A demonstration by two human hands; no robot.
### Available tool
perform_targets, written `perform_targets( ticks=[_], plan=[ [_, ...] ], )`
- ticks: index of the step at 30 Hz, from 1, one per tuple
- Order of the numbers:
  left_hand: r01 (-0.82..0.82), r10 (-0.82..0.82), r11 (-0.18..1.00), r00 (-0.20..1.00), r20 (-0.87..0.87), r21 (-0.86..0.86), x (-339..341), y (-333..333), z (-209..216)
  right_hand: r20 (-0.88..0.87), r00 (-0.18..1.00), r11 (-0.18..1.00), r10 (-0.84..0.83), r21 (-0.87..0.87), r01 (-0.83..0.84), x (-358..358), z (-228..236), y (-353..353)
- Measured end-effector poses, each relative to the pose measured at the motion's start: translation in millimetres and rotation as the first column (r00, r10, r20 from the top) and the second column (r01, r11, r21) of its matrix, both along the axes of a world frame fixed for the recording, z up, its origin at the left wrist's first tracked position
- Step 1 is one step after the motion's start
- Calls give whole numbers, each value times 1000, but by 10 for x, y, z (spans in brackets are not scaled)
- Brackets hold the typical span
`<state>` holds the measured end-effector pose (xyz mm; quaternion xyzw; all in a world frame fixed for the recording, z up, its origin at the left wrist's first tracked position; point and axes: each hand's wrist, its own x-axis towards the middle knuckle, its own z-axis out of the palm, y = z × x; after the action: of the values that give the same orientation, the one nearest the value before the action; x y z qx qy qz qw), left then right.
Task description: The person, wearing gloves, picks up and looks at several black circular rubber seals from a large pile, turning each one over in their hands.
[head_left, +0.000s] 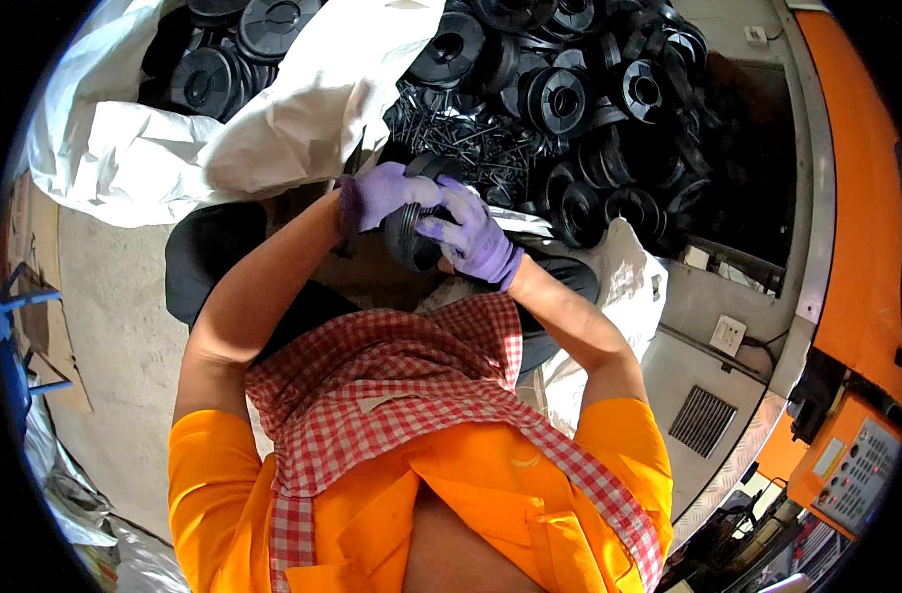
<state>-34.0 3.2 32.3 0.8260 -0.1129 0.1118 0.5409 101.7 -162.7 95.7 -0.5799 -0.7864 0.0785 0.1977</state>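
Both my hands wear purple gloves and meet in front of my lap. Between them is a black plastic reel [408, 243], held on edge, with a dark rounded part behind it by the pile. My left hand [384, 194] grips its upper left side, fingers closed. My right hand [471, 235] wraps its right side with bent fingers. The gloves hide part of the reel, so I cannot tell if it is one piece or several together. Just beyond lies a heap of black plastic reels [562, 102] with thin black sprue pieces [476, 138] among them.
A white woven sack [244, 148] at the far left holds more black reels [206, 81]. Another white sack [624, 282] lies by my right knee. To the right stands an orange machine [856, 198] with a control panel [859, 474]. Blue metal legs [31, 296] show at the left.
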Motion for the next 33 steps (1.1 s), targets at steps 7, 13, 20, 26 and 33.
perform_targets(
  ticks=[7,13,20,26,33],
  plan=[
    [-402,237,879,835,-497,-257,172,-439,216,-555,33,507,-831,-733,453,-121,-280,-19],
    [-467,278,787,851,-445,-403,161,-292,276,-644,4,607,-765,-720,336,-78,-450,21],
    [-448,222,783,849,-479,-431,128,-258,521,-494,636,797,-593,-250,550,-48,-425,-10],
    [134,-86,971,968,-236,198,105,84,-127,-141,984,993,105,-45,-112,-150,-203,29],
    [-274,-8,874,818,-575,-402,127,-156,205,-581,183,604,-793,-712,358,-288,-577,-220]
  ],
)
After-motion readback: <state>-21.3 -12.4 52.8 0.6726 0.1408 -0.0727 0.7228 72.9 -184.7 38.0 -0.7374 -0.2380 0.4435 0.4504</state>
